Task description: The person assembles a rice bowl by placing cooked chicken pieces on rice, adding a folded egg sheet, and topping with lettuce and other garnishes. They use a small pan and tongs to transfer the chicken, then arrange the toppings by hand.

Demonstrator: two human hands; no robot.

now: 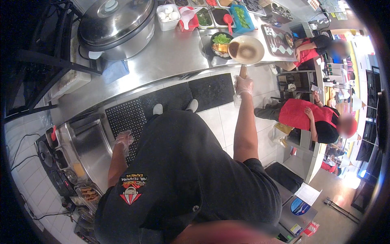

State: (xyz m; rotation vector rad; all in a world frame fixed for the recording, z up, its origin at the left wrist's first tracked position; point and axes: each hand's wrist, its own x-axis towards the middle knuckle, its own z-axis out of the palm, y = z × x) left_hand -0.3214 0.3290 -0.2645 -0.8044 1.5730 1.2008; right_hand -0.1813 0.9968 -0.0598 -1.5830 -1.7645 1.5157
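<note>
In a clear plastic glove, my right hand (244, 86) is closed round the handle of a small pale frying pan (252, 53). Brown liquid or residue marks the pan's inside. The pan is at the counter's front edge, beside and partly overlapping a black bowl (213, 40) of green lettuce, something yellow and browned, and what looks like rice. My left hand (124, 140), also gloved, hangs low at my left side above the perforated floor mat. Its fingers look loosely extended, with nothing seen in them.
On the steel counter (174, 57) stand a large lidded cooker (118, 30), a tub of eggs (168, 17), a blue bin of greens (240, 19) and a tray (278, 40). Two co-workers in red aprons are at right. Behind my left hand is a side counter (91, 142).
</note>
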